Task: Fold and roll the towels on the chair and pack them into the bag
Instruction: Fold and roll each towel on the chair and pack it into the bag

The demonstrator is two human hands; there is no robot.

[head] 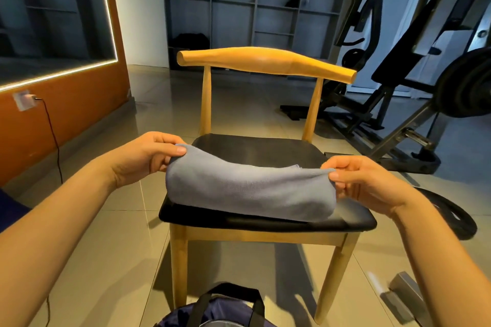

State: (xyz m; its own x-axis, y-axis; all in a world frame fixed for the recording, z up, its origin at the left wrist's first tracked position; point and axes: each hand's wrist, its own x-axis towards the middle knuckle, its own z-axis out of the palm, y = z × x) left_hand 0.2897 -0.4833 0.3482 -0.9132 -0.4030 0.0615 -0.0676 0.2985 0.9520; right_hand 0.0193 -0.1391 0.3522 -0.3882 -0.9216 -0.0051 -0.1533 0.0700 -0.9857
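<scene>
Hands: left hand (148,155) and right hand (364,180) pinch the soft grey-blue cloth towel (247,191) by its ends.
Progress: folding under way on the black-seated wooden chair (265,151); rolling remains.
Bag: dark navy fabric bag (220,313) waits below, nothing visibly packed.

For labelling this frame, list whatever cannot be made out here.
Head view only:
bag: cut off by the bottom edge; contents unseen.
towel: inner folds hidden by its outer layer.
left hand and right hand: fingers partly hidden behind the towel's ends.
dark items on the shelves: too small and dim to identify.

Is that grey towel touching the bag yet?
Apart. The head view shows the towel lying on the chair seat, while the bag sits on the floor below it.
</scene>
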